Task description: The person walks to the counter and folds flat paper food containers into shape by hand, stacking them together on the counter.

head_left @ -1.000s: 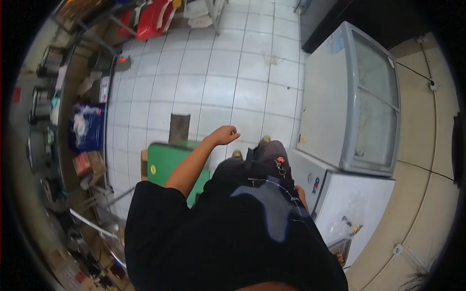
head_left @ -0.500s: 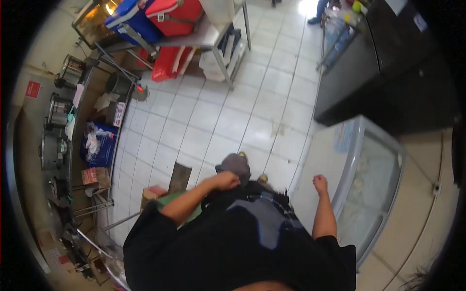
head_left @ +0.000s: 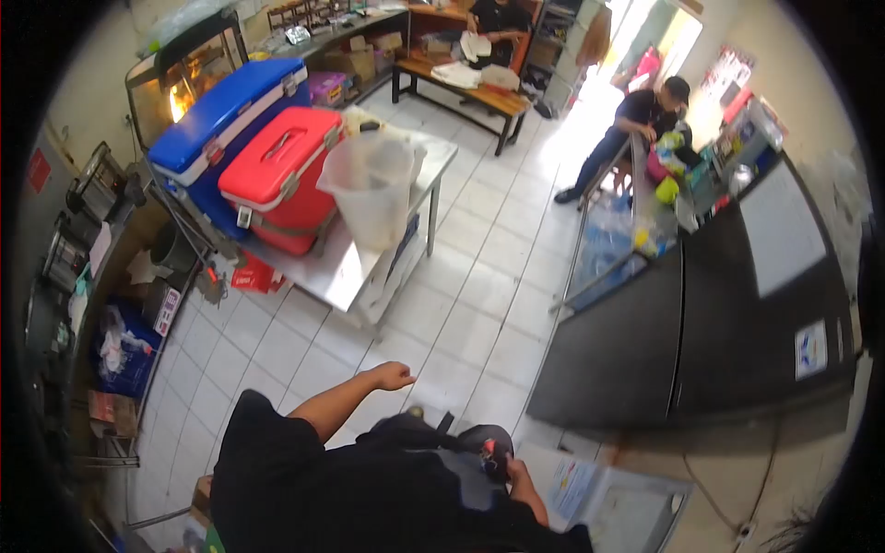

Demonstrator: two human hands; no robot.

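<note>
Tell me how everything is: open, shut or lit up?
Blue cooler: lid shut
Red cooler: lid shut
See-through tub: open on top
Glass case: glowing orange inside
Left hand: curled
Right hand: near the waist, can't tell if open or shut

Small red trinket [head_left: 489, 448], outline blurred, against dark trousers [head_left: 477, 435], just beside right hand [head_left: 519, 474].
</note>
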